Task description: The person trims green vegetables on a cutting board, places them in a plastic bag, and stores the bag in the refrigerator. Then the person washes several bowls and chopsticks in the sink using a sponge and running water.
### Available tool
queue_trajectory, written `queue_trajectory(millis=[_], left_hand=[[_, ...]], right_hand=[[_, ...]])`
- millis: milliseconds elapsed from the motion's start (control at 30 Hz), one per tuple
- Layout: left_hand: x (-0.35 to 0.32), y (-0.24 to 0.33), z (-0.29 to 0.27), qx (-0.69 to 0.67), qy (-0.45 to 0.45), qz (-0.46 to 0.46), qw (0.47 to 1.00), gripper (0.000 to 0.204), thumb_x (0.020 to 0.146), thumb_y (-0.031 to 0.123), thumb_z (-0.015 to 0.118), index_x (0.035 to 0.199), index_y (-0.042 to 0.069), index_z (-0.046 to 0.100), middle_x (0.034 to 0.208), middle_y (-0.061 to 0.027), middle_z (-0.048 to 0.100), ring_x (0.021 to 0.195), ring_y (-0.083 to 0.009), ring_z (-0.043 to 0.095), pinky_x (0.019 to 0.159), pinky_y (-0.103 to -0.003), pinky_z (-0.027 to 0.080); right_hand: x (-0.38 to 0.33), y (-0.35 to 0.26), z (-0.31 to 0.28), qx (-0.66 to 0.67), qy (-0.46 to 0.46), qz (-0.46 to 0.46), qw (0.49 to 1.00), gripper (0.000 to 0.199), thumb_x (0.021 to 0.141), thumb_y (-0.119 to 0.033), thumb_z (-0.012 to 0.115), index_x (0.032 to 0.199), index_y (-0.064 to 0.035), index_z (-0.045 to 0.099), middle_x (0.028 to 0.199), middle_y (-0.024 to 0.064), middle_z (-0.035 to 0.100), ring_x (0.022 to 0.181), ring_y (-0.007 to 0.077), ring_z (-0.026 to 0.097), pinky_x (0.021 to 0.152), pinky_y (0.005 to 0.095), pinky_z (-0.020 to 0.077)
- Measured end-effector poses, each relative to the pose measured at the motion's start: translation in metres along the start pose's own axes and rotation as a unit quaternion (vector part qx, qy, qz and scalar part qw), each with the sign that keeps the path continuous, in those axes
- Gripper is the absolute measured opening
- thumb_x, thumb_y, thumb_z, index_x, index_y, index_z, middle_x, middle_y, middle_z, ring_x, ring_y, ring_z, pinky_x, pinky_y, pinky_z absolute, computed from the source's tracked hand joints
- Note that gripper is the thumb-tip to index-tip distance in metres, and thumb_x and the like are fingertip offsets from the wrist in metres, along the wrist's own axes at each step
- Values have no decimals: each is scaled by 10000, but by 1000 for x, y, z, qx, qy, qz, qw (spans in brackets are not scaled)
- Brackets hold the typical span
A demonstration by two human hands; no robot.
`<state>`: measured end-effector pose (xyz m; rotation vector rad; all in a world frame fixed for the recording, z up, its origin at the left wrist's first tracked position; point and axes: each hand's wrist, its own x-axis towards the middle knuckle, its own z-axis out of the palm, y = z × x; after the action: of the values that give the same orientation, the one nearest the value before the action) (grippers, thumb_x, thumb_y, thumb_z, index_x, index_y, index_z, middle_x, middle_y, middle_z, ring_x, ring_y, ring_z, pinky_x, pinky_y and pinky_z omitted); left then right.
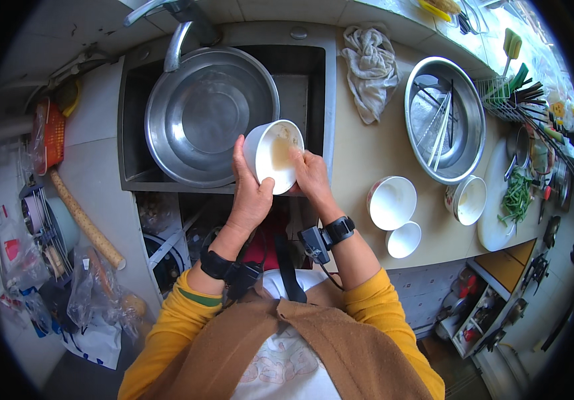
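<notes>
A white bowl (254, 155) with a little cloudy, brownish liquid in it is tilted between my two hands, over the sink's front edge. My left hand (252, 193) grips its left and lower side, thumb on the near rim. My right hand (312, 175) is closed at the bowl's right rim, its fingers reaching inside; whether they also hold a cloth or sponge is hidden. Just behind the bowl, a large steel basin (210, 110) with some water sits in the dark sink (330, 100), under the faucet (178, 48).
On the counter to the right stand several white bowls (392, 203), a steel basin (446, 172) holding chopsticks, a crumpled cloth (372, 73) and a cutting board (495, 230) with chopped greens (517, 197). At left are an orange basket (54, 137), a long root (87, 220) and plastic bags (90, 287).
</notes>
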<state>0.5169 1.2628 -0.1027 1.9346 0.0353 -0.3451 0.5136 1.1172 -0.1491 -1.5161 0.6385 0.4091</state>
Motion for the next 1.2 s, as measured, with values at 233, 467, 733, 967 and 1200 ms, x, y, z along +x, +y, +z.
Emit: queue_trajectory(millis=[233,467,733,967,1200], left_hand=[[3,-2,-8,-28,-18,-41,999,839,777,-7,477,1507,45,68,1494,-278,187,1411,-425,218,1167,-460,217],[2,3,-7,-22,-43,-74,996,818,795,10,463,1512,45,71,1498,-275,194,1402,-417,250,1157,-442,248],[6,8,-10,-44,-36,-88,995,825,784,11,485,1511,39,96,1489,-269,241,1395,-405,277,1157,-436,253],[-1,6,8,-7,22,25,999,859,746,12,525,1506,50,127,1486,-269,227,1397,-426,252,1164,-464,231],[-4,1,8,-98,4,-35,995,851,759,-40,473,1508,61,82,1497,-265,193,1405,-410,227,1170,-465,212]], right_hand=[[2,-2,0,-33,-20,34,999,419,996,-339,516,900,38,671,614,81,619,451,117,574,389,270,430],[4,5,-2,-87,31,-49,995,351,974,-281,536,975,49,656,753,212,666,582,272,649,545,381,499],[16,20,-3,-80,12,-102,992,287,950,-201,606,1123,28,622,905,101,691,718,161,655,578,323,522],[-3,9,6,138,-15,48,989,344,876,-163,680,1173,-10,599,938,81,677,708,140,663,501,272,548],[22,6,1,-141,49,-54,987,332,920,-263,609,958,63,666,734,175,687,633,230,683,548,361,528]])
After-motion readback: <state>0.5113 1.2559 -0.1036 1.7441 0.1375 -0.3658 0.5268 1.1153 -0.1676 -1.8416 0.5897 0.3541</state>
